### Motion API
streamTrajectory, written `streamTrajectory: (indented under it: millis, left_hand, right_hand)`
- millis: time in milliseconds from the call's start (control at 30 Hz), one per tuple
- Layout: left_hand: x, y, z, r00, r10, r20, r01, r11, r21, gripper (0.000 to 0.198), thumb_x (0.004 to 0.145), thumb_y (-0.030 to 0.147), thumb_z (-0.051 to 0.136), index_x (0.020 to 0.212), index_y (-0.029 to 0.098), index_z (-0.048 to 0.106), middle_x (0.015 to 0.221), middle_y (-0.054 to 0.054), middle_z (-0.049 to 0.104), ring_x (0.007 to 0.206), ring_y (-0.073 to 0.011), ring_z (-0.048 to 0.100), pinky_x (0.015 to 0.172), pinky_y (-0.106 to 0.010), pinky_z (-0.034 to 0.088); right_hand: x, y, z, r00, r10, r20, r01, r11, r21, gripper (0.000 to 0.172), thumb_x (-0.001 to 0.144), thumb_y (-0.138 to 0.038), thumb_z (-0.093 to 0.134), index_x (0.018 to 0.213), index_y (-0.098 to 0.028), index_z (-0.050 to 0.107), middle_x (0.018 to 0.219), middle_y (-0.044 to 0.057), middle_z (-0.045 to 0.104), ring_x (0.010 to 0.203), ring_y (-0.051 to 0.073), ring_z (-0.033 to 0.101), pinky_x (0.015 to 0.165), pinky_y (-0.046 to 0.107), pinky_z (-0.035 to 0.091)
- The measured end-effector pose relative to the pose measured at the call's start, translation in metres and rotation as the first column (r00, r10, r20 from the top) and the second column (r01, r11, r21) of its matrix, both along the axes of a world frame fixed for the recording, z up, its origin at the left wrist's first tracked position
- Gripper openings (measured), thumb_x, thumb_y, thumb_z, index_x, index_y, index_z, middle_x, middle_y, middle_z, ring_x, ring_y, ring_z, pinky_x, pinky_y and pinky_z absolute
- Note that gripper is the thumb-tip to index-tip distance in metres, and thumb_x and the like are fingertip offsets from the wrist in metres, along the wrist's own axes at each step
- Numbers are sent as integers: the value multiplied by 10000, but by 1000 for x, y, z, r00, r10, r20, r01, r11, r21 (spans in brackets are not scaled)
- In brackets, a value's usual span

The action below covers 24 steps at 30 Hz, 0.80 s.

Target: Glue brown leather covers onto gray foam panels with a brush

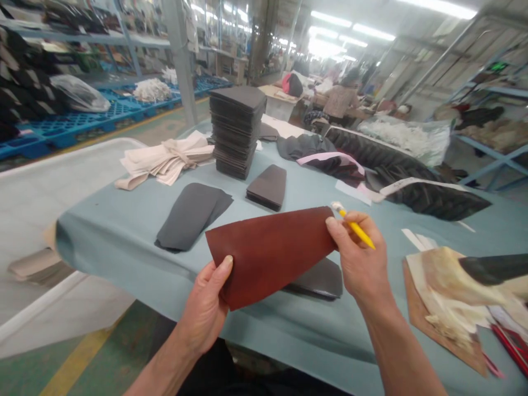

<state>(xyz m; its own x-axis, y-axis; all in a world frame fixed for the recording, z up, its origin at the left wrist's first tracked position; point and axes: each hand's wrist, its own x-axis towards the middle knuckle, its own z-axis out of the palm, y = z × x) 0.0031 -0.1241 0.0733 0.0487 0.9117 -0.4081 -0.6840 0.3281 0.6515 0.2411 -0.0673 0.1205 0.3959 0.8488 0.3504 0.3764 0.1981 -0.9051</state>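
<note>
A reddish-brown leather piece [272, 256], wider at its left end, is held up above the table between both hands. My left hand [210, 302] pinches its lower left edge, thumb on top. At the narrow right end, my right hand [363, 256] grips the piece with the thumb and also holds a yellow pen-like tool [358, 232] with a whitish tip. Partly hidden under the leather lies a stack of dark pieces [319, 280]. Beyond it are a small dark stack [268, 187] and several overlapping grey pieces [192, 214].
A tall stack of dark panels [235, 132] stands at the back beside a tied cream fabric bundle [169, 159]. Black bundled pieces [433, 201] lie back right. A brown board [416, 297] with cloth and red-handled scissors [511, 346] are at right. A person [341, 99] sits far off.
</note>
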Motion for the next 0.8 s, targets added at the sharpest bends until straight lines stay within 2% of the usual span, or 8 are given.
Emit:
streamTrajectory:
  millis: [167,333,433,600,700,800]
  left_hand:
    - [-12,15,0,988,-78,-131,71,996,-55,700,598,574,1063,1131,174,848,1185,-139,856,1212,-400,792,1049,-467,682]
    - [-13,45,15,953,-124,-278,135,991,23,716,605,598,1052,1133,163,841,1138,-139,864,1193,-398,799,1038,-460,685]
    - [-9,61,18,928,-139,-347,173,982,70,691,624,606,1040,1120,169,839,1123,-132,867,1191,-381,802,1027,-434,689]
    - [-4,78,12,887,-269,-376,275,961,-39,570,672,510,1025,1074,155,832,1062,-136,871,1072,-341,838,901,-388,718]
    - [-4,90,16,859,-260,-440,269,962,-42,531,677,493,1013,1043,158,824,992,-120,872,1014,-326,846,817,-356,721]
    - [0,117,29,824,-198,-531,260,965,44,532,649,527,1013,996,176,815,962,-101,869,1025,-334,839,788,-352,715]
  right_hand:
    - [11,-15,-23,997,-15,81,20,998,-52,408,859,-564,793,920,-236,557,772,-21,652,650,126,595,642,267,520]
    - [19,-20,-43,988,-45,150,52,998,-43,348,896,-524,757,879,-233,566,764,-14,651,642,129,585,634,272,519]
    - [25,-21,-53,980,-82,180,89,996,-28,330,924,-519,738,909,-235,569,792,0,680,649,137,612,625,272,526]
    - [36,-29,-71,960,-157,231,161,987,-2,294,971,-507,696,956,-237,582,880,52,775,742,178,741,697,291,586]
    - [36,-38,-85,953,-151,262,157,988,-1,260,989,-487,685,971,-239,607,879,48,797,715,183,764,678,283,583]
    - [32,-45,-95,946,-131,298,137,991,-1,233,1026,-470,663,1003,-239,637,893,32,811,684,177,771,629,269,564]
